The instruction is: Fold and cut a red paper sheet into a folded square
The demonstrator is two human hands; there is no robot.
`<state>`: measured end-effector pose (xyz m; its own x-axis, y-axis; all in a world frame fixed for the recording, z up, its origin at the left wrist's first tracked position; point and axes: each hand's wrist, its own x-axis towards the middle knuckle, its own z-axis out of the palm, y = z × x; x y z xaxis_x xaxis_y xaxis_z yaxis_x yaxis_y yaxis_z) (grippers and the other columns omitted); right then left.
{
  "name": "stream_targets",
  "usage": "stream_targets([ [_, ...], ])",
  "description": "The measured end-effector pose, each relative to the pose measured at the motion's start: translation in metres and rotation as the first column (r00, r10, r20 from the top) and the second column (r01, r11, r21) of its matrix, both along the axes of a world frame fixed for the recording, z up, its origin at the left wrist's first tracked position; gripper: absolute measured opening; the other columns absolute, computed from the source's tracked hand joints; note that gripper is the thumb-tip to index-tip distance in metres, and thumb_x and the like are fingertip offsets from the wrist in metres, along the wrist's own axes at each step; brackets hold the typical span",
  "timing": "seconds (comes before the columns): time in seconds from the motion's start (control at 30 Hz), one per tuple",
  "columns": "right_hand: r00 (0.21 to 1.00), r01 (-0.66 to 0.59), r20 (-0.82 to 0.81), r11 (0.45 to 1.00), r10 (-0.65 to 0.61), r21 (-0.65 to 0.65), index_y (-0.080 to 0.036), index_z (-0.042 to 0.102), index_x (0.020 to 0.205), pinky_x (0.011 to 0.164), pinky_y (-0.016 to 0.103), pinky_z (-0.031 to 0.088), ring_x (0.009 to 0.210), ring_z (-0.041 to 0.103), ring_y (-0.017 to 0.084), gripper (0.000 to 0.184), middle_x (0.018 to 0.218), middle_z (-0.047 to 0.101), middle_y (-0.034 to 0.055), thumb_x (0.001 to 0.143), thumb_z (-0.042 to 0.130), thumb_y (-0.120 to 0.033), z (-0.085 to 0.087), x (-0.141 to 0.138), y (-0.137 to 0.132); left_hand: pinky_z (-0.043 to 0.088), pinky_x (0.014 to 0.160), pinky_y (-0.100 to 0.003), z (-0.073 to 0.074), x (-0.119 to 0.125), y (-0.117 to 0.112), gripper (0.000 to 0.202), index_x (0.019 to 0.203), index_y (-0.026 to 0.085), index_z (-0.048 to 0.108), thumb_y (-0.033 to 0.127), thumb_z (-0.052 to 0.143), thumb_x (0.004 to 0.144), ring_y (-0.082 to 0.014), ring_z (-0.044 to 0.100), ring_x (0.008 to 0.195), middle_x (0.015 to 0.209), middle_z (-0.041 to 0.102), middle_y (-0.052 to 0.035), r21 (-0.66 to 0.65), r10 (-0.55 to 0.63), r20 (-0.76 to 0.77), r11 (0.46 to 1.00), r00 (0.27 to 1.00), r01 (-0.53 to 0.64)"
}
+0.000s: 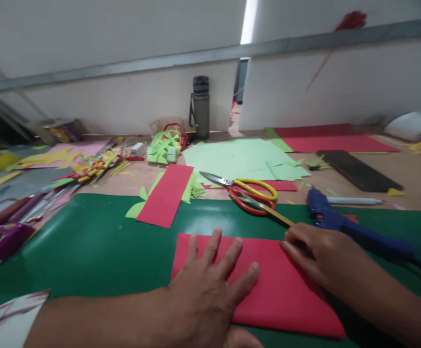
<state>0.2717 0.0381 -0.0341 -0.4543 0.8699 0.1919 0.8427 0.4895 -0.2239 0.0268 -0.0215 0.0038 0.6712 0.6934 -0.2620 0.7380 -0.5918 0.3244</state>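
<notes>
A folded sheet of red paper [286,290] lies on the green mat in front of me. My left hand [213,280] presses flat on it, fingers spread. At the sheet's right edge, my right hand [319,251] is closed around a slim gold-coloured, knife-like tool [281,216]. Its silvery narrow end points away to the left, over the handles of a pair of scissors [255,191] with one yellow and one red loop. Beyond my left hand lies a red paper strip [166,195], partly over green paper cut-outs [194,187].
A blue glue gun [341,224] lies right of my right hand, near a white pen [355,200] and a dark phone [358,170]. Pale green sheets [228,157] and a grey bottle [202,108] stand farther back. Various tools, one purple [5,244], crowd the left side.
</notes>
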Motion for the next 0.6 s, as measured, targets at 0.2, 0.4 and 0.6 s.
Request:
stream_targets([
  [0.2, 0.999, -0.022, -0.046, 0.999, 0.024, 0.048, -0.024, 0.047, 0.062, 0.047, 0.03, 0.032, 0.045, 0.05, 0.017, 0.02, 0.053, 0.054, 0.0021, 0.081, 0.047, -0.03, -0.008, 0.005, 0.004, 0.01, 0.094, -0.077, -0.005, -0.004, -0.004, 0.076, 0.146, 0.028, 0.021, 0.072, 0.025, 0.085, -0.0464, -0.003, 0.134, 0.153, 0.012, -0.0149, -0.007, 0.027, 0.067, 1.0, 0.997, -0.026],
  [0.4, 1.0, -0.007, -0.008, 1.0, 0.007, -0.002, -0.023, 0.049, 0.063, 0.049, 0.029, 0.033, 0.048, 0.051, 0.017, 0.019, 0.056, 0.055, 0.0017, 0.081, 0.047, -0.027, -0.001, 0.001, 0.003, 0.008, 0.096, -0.075, 0.0, -0.002, -0.004, 0.077, 0.146, 0.029, 0.02, 0.074, 0.023, 0.084, -0.045, -0.005, 0.134, 0.152, 0.011, -0.0135, -0.022, 0.039, 0.067, 0.999, 0.997, -0.038],
  [0.6, 0.996, 0.064, 0.061, 0.992, -0.058, -0.106, -0.019, 0.053, 0.066, 0.056, 0.027, 0.034, 0.058, 0.053, 0.016, 0.018, 0.066, 0.06, 0.0037, 0.083, 0.045, -0.017, 0.021, -0.01, -0.005, 0.011, 0.09, -0.08, 0.006, 0.006, -0.007, 0.075, 0.144, 0.036, 0.021, 0.076, 0.029, 0.08, -0.0501, 0.001, 0.133, 0.151, 0.012, -0.0161, 0.002, 0.041, -0.075, 0.999, 0.996, -0.041],
])
